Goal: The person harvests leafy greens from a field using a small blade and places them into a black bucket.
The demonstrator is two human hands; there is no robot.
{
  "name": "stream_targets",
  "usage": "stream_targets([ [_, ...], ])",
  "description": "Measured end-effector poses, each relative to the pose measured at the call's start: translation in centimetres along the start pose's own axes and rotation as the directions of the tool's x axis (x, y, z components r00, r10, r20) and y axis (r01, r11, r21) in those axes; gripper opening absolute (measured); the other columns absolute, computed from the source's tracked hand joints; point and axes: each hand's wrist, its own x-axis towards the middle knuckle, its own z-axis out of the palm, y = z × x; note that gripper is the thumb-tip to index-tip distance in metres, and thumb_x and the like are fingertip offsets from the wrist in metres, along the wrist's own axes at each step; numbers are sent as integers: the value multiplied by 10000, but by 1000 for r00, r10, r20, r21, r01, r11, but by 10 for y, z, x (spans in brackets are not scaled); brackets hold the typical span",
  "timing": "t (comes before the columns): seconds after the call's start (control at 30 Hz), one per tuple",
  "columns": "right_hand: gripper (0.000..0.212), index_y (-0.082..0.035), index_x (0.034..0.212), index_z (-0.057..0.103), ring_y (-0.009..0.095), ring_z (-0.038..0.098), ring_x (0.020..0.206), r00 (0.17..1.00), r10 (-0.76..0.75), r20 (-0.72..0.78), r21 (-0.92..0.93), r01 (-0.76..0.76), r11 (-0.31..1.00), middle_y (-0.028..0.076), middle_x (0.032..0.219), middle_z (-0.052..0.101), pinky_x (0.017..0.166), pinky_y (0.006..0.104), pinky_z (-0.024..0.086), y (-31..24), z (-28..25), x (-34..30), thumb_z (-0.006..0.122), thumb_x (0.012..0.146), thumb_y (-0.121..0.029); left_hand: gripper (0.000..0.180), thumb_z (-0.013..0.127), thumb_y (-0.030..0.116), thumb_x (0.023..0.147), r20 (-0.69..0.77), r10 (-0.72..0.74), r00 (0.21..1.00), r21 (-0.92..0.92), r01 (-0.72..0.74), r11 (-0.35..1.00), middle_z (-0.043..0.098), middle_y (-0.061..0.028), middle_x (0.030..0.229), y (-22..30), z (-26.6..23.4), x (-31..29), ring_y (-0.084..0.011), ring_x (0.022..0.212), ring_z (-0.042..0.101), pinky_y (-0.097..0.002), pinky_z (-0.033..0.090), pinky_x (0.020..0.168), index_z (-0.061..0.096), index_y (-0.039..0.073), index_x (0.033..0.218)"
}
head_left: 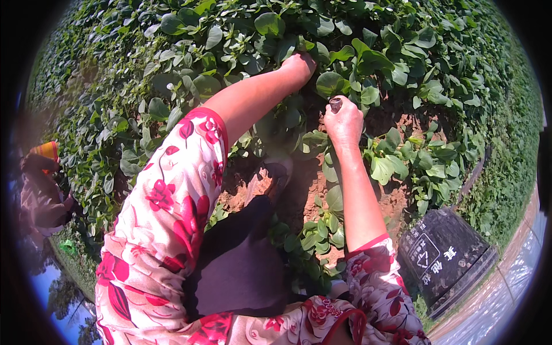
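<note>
Right hand [345,122] curls its fingers round a dark handle [336,104]; left hand [302,64] dips among leaves [333,84], finger grip impossible to tell; best part them gently, handle well clear!

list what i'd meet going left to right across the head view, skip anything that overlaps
Another person → floral left sleeve → left grip, fingers hidden among green leaves → right grip, closed around a dark handle → black bin.
</note>
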Motion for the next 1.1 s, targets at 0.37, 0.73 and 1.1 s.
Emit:
stream_targets([
  [0.37, 148, -86, 898, 683, 378, 655, 831, 997, -15, 79, -51, 19, 999, 176, 838, 682, 744, 445, 527, -16, -3, 9, 661, 769, -157, 238, 523, 35, 777, -15, -1, 1000, -473, -6, 881, 622, -117, 768, -51, -12, -11, -191, 718, 585, -324, 485, 673, 656, 15, 974],
  [0.73, 225, -67, 973, 673, 333, 665, 766, 969, -243, 50, 32, 242, 970, 150, 845, 683, 691, 409, 537, 7, -21, -79, 642, 750, -62, 235, 531, 168, 914, 66, -376, 924, -940, 184, 287, 532, 27, 717, -42, -71, -85, -87, 635, 439, -282, 386, 585, 637, 73, 1100],
  [1.1, 329, -78, 1029, 642, 315, 657, 718, 938, -302, 172, 27, 302, 953, 118, 800, 663, 637, 405, 524, 5, -29, -102, 654, 707, -8, 212, 556, 116, 764, -87, -107, 990, -96, 98, 991, 636, -256, 928, 3, 29, -82, -359, 848, 667, -422, 552, 724, 632, -3, 922],
])
